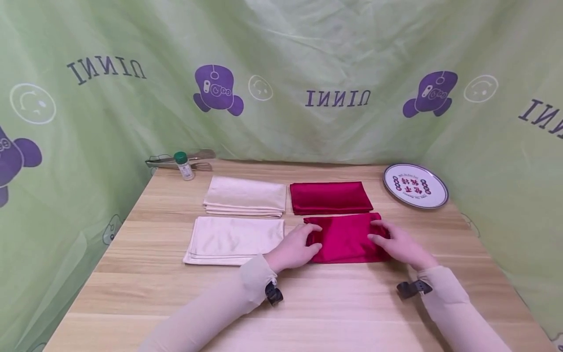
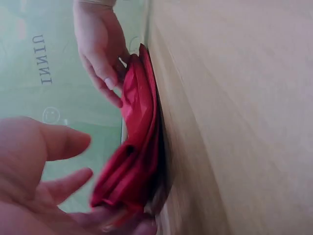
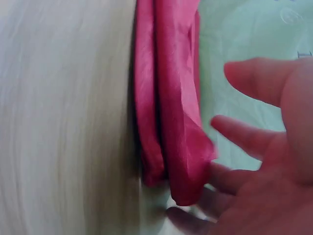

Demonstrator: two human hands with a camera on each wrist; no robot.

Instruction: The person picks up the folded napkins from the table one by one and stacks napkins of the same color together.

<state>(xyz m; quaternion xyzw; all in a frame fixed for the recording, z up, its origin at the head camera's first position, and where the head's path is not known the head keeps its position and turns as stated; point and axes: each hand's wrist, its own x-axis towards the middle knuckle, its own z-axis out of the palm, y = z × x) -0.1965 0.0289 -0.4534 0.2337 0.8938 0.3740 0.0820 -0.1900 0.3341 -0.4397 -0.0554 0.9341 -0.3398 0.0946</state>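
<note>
Flanking the nearer folded crimson satin cloth (image 1: pixel 340 239) on the wood-grain table (image 1: pixel 325 308), the left hand (image 1: pixel 294 248) and right hand (image 1: pixel 402 247) are loosely spread at its side edges, gripping nothing that I can see. The cloth looks light, limp and slippery, hardly fragile; I'd take all its layers together at both ends. Just beyond lies a folded dark-red satin cloth (image 1: pixel 331 196).

Four cloths (image 1: pixel 245 194) (image 1: pixel 239 237) (image 1: pixel 331 196) (image 1: pixel 345 239) are counted. One plate (image 1: pixel 415 187), one bottle (image 1: pixel 184 167), one pair of tongs (image 1: pixel 202 155) and two hands (image 1: pixel 297 248) (image 1: pixel 401 247) are shown.
</note>
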